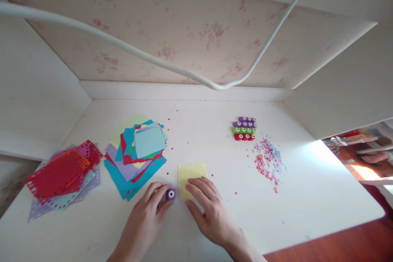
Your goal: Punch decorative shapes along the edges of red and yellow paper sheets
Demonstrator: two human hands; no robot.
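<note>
A small purple craft paper punch [171, 194] sits in the grip of my left hand [150, 202], its white round top facing up. Just right of it lies a pale yellow sheet of paper [192, 170] with small holes along its top and left edges. My right hand [207, 204] rests on this sheet, fingers stretched out flat over its lower right part, which they hide. The punch is close to the sheet's left edge; whether the two touch I cannot tell.
Loose coloured paper sheets [150, 142] are piled left of centre. Hole-edged sheets [58, 174] lie at far left. Rows of purple, green and red punches [245, 128] stand at back right, near scattered confetti [268, 157]. A white cable [147, 58] hangs across the view.
</note>
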